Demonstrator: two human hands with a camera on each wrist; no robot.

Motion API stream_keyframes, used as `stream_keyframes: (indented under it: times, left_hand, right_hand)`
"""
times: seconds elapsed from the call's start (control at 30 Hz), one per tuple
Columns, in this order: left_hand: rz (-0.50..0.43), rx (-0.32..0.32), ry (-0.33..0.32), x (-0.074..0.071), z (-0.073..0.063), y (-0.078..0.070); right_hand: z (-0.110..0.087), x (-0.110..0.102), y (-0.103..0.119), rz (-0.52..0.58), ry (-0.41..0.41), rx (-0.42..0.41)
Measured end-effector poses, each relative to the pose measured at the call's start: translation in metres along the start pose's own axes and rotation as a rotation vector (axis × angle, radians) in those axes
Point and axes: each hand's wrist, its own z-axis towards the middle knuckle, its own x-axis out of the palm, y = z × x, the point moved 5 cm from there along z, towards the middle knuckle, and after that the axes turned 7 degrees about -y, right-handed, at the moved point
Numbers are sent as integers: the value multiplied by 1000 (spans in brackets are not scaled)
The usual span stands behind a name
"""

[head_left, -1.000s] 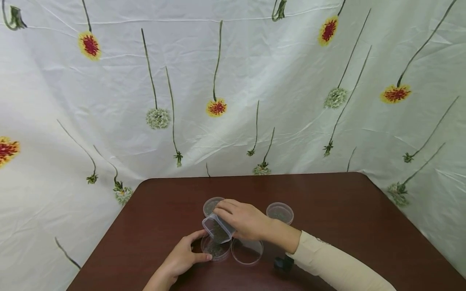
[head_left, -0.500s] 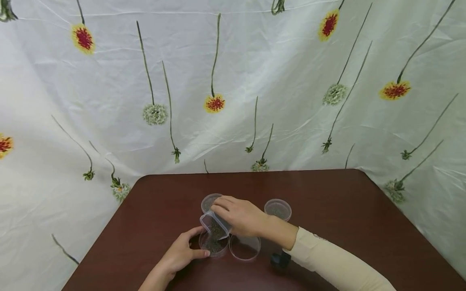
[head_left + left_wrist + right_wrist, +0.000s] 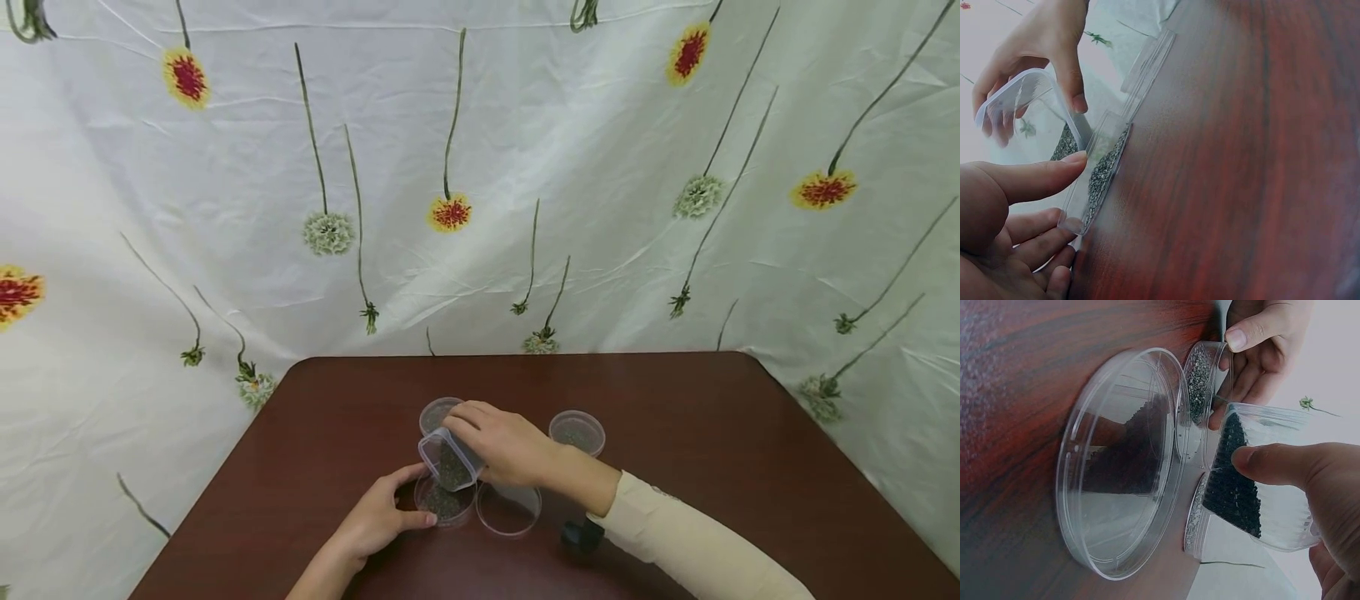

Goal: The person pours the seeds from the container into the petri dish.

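A clear plastic tub (image 3: 459,454) holding dark granules is gripped by my right hand (image 3: 510,446), with the thumb across its side in the right wrist view. Its mouth tips down over a round clear petri dish (image 3: 1107,128), and granules lie against the lower lip. My left hand (image 3: 378,521) holds that dish at its left side, thumb at the rim and fingers around the far edge. A sloping heap of granules (image 3: 1104,172) sits inside the dish. Right beside it, a second petri dish (image 3: 1072,506) stands on the table with no granules in it.
Behind the tub is another petri dish (image 3: 429,408), partly hidden by the right hand. One more dish (image 3: 577,413) with a thin layer of granules stands beyond the right forearm. The brown table (image 3: 675,400) ends at a flowered white cloth (image 3: 600,167).
The granule heap in the held dish looks bigger. The tub has risen slightly relative to the dish, still tilted. My left hand keeps its hold on the dish.
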Motion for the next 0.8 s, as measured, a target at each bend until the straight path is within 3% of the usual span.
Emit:
stream_keyframes:
  times: [0.4, 0.8]
  left_hand:
    - [9, 22, 0, 1, 0, -2]
    - [2, 31, -5, 1, 0, -2]
  right_hand:
    - [-4, 4, -4, 29, 33, 70]
    - [-8, 3, -16, 140, 33, 173]
